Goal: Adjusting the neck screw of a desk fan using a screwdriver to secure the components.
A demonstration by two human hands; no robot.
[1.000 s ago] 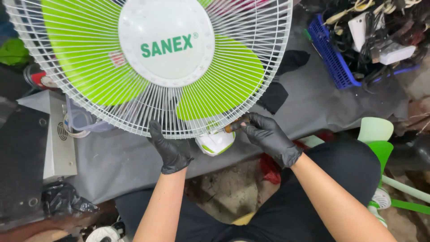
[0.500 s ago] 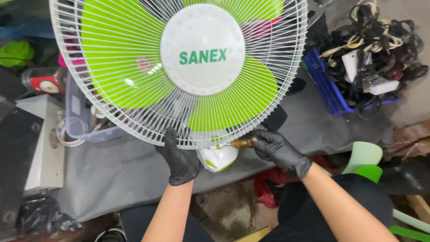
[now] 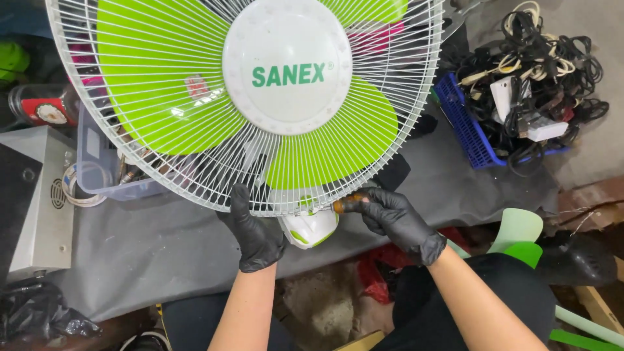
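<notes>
A fan with a white wire guard (image 3: 149, 169), lime-green blades (image 3: 156, 84) and a round white centre cap (image 3: 286, 65) faces me. My left hand (image 3: 257, 234), in a black glove, grips the guard's lower rim. My right hand (image 3: 396, 218), also gloved, holds a screwdriver with an amber handle (image 3: 343, 205) against the rim's bottom edge. Just under the rim sits the fan's white and green motor housing (image 3: 311, 229), between the two hands.
Grey cloth covers the bench (image 3: 162, 253). A blue basket (image 3: 465, 127) full of black cables stands at the right. A grey metal box (image 3: 39, 214) and a clear plastic tub (image 3: 104, 175) sit at the left. Green fan parts (image 3: 520, 237) lie by my right knee.
The view has shifted so the fan sits further right and lower in frame. Both hands keep their hold at the guard's lower rim; the screwdriver stays at the same spot.
</notes>
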